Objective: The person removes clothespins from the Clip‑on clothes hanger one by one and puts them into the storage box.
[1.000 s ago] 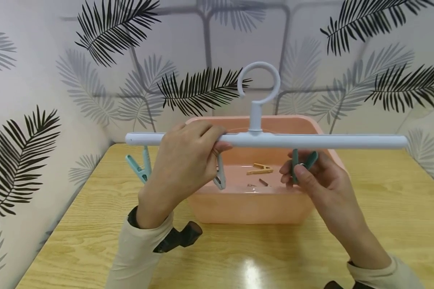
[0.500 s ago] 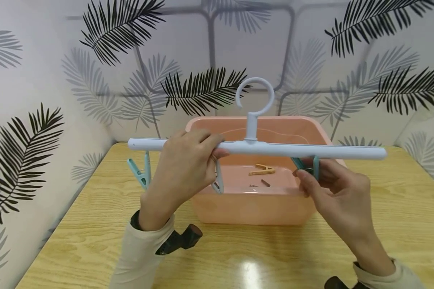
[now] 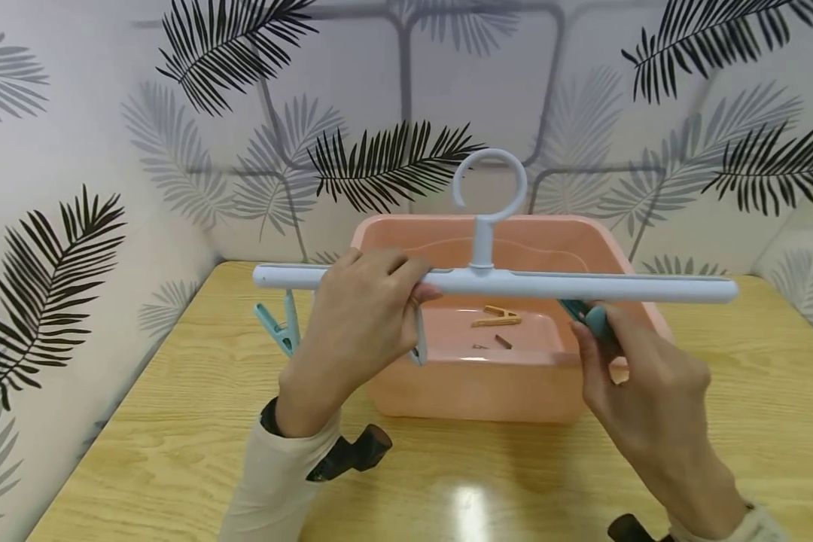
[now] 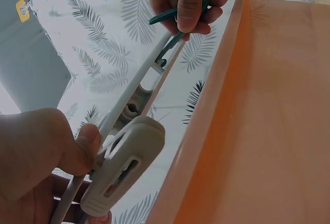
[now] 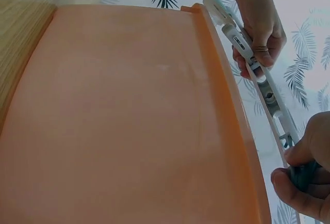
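Note:
Across the head view runs a pale blue hanger bar [image 3: 583,287] with a round hook on top. My left hand [image 3: 362,331] grips the bar left of the hook. Beneath the bar's right part, my right hand [image 3: 657,384] pinches a dark green clothespin [image 3: 599,324]. In the left wrist view, the tip of that clothespin reaches into the slot on the bar's underside. A grey clothespin [image 4: 124,167] hangs from the bar beside my left hand. Near the bar's left end hangs a light teal clothespin [image 3: 281,327].
A pink-orange basin [image 3: 477,391] stands on the wooden table [image 3: 176,421] behind the hanger. Inside it lie an orange clothespin [image 3: 497,320] and a small brown piece [image 3: 503,342]. A leaf-patterned covering [image 3: 406,75] backs the table.
The hanger has come down, and its right end has swung inward. My right hand has turned the green clothespin and brought it against the bar's underside. My left hand keeps its grip.

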`<action>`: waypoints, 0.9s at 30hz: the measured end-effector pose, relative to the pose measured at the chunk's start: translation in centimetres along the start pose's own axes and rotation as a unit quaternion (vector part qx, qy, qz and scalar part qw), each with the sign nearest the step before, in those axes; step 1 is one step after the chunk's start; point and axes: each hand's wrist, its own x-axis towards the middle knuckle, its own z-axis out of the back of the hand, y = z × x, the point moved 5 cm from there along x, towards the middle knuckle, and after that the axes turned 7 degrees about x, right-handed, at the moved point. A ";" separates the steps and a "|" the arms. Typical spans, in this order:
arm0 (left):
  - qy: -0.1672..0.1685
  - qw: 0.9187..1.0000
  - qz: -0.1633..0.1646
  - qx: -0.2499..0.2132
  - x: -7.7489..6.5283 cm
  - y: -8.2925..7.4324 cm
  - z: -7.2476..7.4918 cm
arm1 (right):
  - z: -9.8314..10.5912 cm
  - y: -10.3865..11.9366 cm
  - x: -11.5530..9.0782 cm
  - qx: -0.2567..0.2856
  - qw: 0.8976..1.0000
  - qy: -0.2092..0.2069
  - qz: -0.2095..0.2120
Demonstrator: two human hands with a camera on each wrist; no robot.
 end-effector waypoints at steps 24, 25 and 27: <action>-0.055 0.998 0.037 0.001 0.3 -1.9 0.0 | 1.5 -2.3 -0.2 0.233 0.957 0.046 -0.167; -0.059 0.998 0.036 0.002 0.3 -1.9 0.1 | 1.5 -2.3 -0.1 0.212 0.966 0.036 -0.146; -0.067 0.997 0.042 0.006 0.3 -1.7 0.2 | 1.5 -2.1 0.0 0.105 0.991 0.005 -0.078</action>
